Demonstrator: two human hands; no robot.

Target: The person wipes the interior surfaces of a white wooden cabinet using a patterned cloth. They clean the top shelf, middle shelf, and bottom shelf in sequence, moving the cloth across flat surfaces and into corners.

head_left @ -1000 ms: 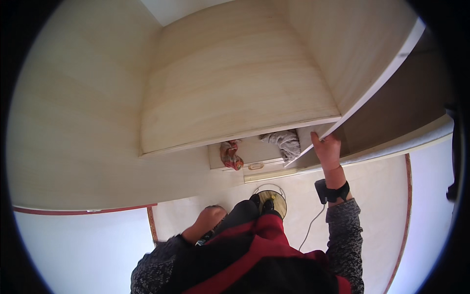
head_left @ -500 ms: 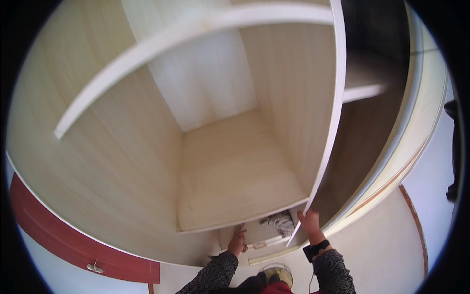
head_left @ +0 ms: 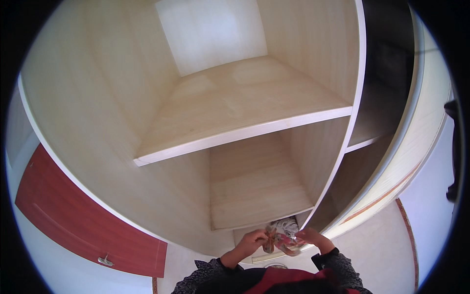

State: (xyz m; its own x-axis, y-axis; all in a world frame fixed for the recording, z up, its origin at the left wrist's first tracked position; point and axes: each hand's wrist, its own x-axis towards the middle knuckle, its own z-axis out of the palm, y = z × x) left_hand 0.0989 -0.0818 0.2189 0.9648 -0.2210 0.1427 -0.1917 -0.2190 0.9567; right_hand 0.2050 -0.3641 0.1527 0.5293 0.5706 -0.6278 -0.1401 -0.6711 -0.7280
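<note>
Low in front of the cabinet, both hands are at a crumpled patterned cloth (head_left: 288,245) with grey, reddish and pale patches. My left hand (head_left: 256,239) has its fingers closed on the cloth's left side. On its right side my right hand (head_left: 311,237) pinches it, fingertips partly hidden. Just behind, a grey-white rag (head_left: 285,225) lies bunched below the cabinet's bottom shelf (head_left: 259,203). Whether the rag and the patterned cloth are one piece cannot be made out.
A pale wood cabinet with a middle shelf (head_left: 245,130) rises before me. An upright divider (head_left: 353,98) separates a darker compartment on the right, beside a curved-looking sliding door (head_left: 421,127). A red door (head_left: 93,215) with a metal handle (head_left: 105,260) stands at left.
My left hand has left the drawer front and moved right. My right hand has let go of the divider's lower edge. Both now hold the patterned cloth, and my view has shifted.
</note>
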